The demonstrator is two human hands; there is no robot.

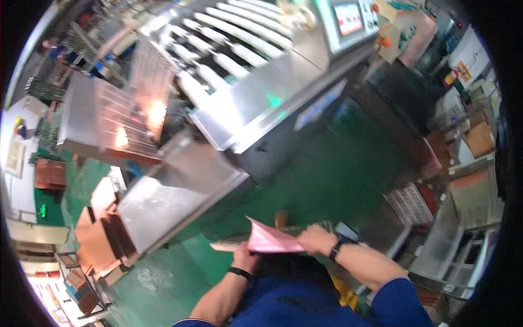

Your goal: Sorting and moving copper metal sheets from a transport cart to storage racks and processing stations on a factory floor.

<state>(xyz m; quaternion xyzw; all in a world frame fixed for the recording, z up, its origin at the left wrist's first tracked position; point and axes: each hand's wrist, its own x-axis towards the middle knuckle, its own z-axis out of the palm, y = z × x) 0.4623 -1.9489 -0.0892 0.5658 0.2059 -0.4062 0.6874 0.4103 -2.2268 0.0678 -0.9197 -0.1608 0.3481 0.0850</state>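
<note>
A pink sheet (269, 240) is stretched between my two hands in front of my body, one corner rising to a point. My left hand (245, 259) has its fingers closed on the sheet's left lower edge. At the opposite end, my right hand (317, 240) grips the sheet's right edge. Just beyond the pink sheet, partly hidden by it, runs the edge of a pale brownish board (225, 245); whether a hand touches it I cannot tell. Dark bands circle both wrists. Motion blurs the picture somewhat.
Ahead stands a machine with white rollers (234, 41) and a screen panel (348, 19). A metal table (177, 196) joins it at left, beside brown boards (98, 240). A slotted panel (409, 204) and metal frames stand at right. The floor (327, 158) is green.
</note>
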